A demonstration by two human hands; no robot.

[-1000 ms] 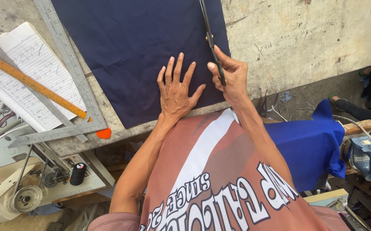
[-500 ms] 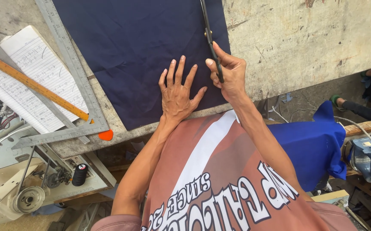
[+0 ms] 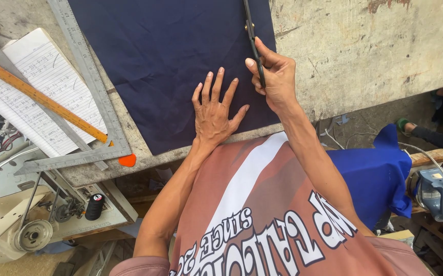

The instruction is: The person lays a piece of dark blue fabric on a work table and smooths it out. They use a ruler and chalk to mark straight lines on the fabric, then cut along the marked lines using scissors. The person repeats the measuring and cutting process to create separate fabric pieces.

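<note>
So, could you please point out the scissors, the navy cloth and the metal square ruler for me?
scissors point(image 3: 252, 43): head view, on the black blades above the right hand.
navy cloth point(image 3: 165, 66): head view, middle of the cloth.
metal square ruler point(image 3: 91, 76): head view, its long arm.

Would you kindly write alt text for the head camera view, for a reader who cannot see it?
A person's right hand works black scissors along the edge of dark blue cloth while the left hand presses it flat on a worn table. A metal square, wooden ruler and lined notebook lie left.
</note>
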